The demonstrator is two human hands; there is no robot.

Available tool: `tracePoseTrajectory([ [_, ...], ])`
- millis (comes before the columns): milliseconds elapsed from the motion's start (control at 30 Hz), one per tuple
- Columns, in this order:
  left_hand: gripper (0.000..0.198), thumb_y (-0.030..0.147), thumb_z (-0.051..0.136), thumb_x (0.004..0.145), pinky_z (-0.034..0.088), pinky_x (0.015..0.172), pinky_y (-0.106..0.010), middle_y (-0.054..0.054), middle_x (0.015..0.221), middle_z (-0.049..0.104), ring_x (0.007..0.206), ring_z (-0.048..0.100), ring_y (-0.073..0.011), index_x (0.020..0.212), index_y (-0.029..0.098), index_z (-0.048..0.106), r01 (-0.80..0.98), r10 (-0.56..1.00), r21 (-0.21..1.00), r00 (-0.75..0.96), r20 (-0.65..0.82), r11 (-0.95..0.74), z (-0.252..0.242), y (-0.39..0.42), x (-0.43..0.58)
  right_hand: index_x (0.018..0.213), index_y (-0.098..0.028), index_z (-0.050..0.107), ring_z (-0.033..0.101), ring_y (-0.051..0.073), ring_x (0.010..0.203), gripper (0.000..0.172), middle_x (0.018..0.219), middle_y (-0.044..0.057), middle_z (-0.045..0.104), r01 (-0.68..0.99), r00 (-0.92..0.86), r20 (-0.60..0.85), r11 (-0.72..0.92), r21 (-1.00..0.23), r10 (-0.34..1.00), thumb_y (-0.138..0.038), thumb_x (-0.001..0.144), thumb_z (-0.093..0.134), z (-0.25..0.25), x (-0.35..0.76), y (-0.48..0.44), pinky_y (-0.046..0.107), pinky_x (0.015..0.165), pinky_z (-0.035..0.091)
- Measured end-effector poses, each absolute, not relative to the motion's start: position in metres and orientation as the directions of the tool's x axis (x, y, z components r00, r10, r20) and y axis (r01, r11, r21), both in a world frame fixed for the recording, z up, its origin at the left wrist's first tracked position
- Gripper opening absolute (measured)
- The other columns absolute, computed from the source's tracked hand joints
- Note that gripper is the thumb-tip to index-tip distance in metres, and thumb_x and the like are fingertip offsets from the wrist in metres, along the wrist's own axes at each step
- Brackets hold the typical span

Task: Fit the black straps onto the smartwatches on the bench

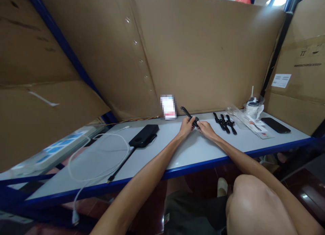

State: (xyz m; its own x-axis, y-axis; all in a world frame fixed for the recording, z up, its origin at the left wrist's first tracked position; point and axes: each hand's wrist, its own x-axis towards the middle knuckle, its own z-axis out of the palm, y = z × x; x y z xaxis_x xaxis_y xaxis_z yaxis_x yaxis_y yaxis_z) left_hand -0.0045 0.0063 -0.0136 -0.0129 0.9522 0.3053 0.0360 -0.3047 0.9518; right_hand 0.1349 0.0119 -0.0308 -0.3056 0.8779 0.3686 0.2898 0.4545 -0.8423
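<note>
Both hands meet over the table's middle, close to the cardboard at the back. My left hand (187, 126) has its fingers closed on a black watch-like band (186, 111), whose long end sticks out up and to the left. From the other side, my right hand (206, 128) pinches the lower end of the same band. Fingers cover part of its thicker middle. Several similar black bands (225, 123) lie side by side on the table to the right of my right hand. Behind my left hand, a device with a lit, blurred screen (169, 107) leans against the cardboard.
A black box-like device (144, 136) with a white cable (128, 148) lies at left. Farther left is a white-and-blue strip (58, 145). At right are a plastic cup (253, 108), printed packets (256, 126) and a black phone (276, 125). Cardboard (203, 59) walls the table (188, 154).
</note>
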Motion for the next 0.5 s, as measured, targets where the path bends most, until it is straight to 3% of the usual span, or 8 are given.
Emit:
tracePoseTrajectory([
  [200, 0.040, 0.053, 0.055, 0.090, 0.029, 0.042, -0.019, -0.002, 0.058, 0.057, 0.045, 0.049, -0.0089, 0.076, 0.016, 0.052, 0.144, 0.969, 0.961, 0.096, 0.226, -0.238, 0.007, 0.003, -0.017, 0.066, -0.019, 0.057, 0.052, 0.015, 0.057, 0.044, 0.054, -0.001, 0.052, 0.344, -0.246, 0.372, 0.440, -0.830, 0.895, -0.047, 0.093, 0.036, -0.028, 0.137, 0.010, 0.023, 0.059, 0.035],
  [267, 0.034, 0.048, 0.051, 0.093, 0.032, 0.046, -0.019, -0.002, 0.062, 0.061, 0.048, 0.052, -0.0095, 0.081, 0.016, 0.053, 0.284, 0.962, 0.921, 0.037, 0.269, -0.268, 0.020, 0.002, -0.036, 0.066, -0.019, 0.057, 0.052, 0.015, 0.058, 0.043, 0.055, -0.001, 0.053, 0.374, -0.200, 0.375, 0.424, -0.825, 0.905, -0.046, 0.092, 0.037, -0.026, 0.139, 0.010, 0.023, 0.059, 0.035],
  [367, 0.014, 0.029, 0.058, 0.086, 0.037, 0.053, -0.021, -0.001, 0.062, 0.062, 0.051, 0.052, -0.0100, 0.079, 0.016, 0.057, 0.631, 0.903, 0.722, -0.077, 0.424, -0.285, 0.036, -0.004, -0.076, 0.065, -0.019, 0.058, 0.054, 0.015, 0.060, 0.042, 0.056, 0.000, 0.056, 0.416, -0.120, 0.365, 0.381, -0.826, 0.923, -0.044, 0.092, 0.038, -0.026, 0.140, 0.012, 0.024, 0.059, 0.035],
  [433, 0.004, 0.020, 0.061, 0.077, 0.036, 0.053, -0.021, 0.000, 0.061, 0.063, 0.052, 0.054, -0.0115, 0.078, 0.016, 0.060, 0.738, 0.953, 0.641, 0.009, 0.303, -0.210, 0.039, -0.011, -0.099, 0.064, -0.019, 0.059, 0.054, 0.016, 0.061, 0.041, 0.057, 0.001, 0.057, 0.431, -0.090, 0.348, 0.352, -0.831, 0.933, -0.042, 0.092, 0.038, -0.027, 0.141, 0.013, 0.024, 0.058, 0.035],
  [500, 0.012, 0.019, 0.066, 0.070, 0.034, 0.048, -0.020, 0.000, 0.061, 0.064, 0.050, 0.056, -0.0125, 0.082, 0.016, 0.064, 0.758, 0.991, 0.639, 0.109, 0.074, -0.131, 0.036, -0.018, -0.111, 0.064, -0.018, 0.060, 0.054, 0.016, 0.061, 0.041, 0.058, 0.002, 0.058, 0.435, -0.091, 0.328, 0.334, -0.836, 0.940, -0.040, 0.092, 0.039, -0.028, 0.141, 0.015, 0.024, 0.058, 0.035],
])
